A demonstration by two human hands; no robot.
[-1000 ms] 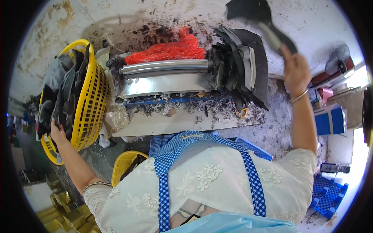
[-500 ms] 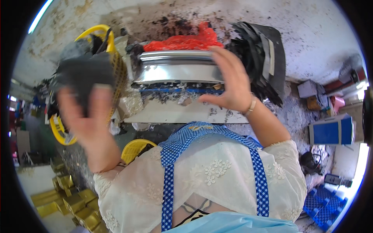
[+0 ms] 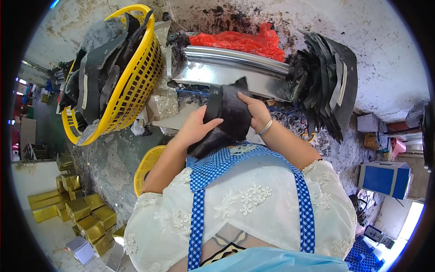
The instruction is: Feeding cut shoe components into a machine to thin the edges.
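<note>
Between my two hands I hold a dark, flexible leather-like piece (image 3: 230, 111), black and slightly shiny, with a matte strip along its left side. My left hand (image 3: 195, 128) grips its left edge, thumb lying on top. At its upper right edge my right hand (image 3: 257, 112) is closed, thumb also on top. The piece is just above my blue checked apron (image 3: 222, 165), in front of a machine with shiny metal rollers (image 3: 235, 61). Fingers under the piece are hidden.
A yellow basket (image 3: 136, 90) full of dark sheets stands at the left. Stacked dark sheets (image 3: 328, 86) hang at the machine's right end. Red plastic (image 3: 240, 43) lies behind the rollers. A second yellow basket (image 3: 147, 167) is by my left arm; gold tins (image 3: 93, 224) stand lower left.
My left hand has come from the yellow basket to the middle with the dark piece. My right hand has come down from the rollers and now grips it too. The view has shifted left.
</note>
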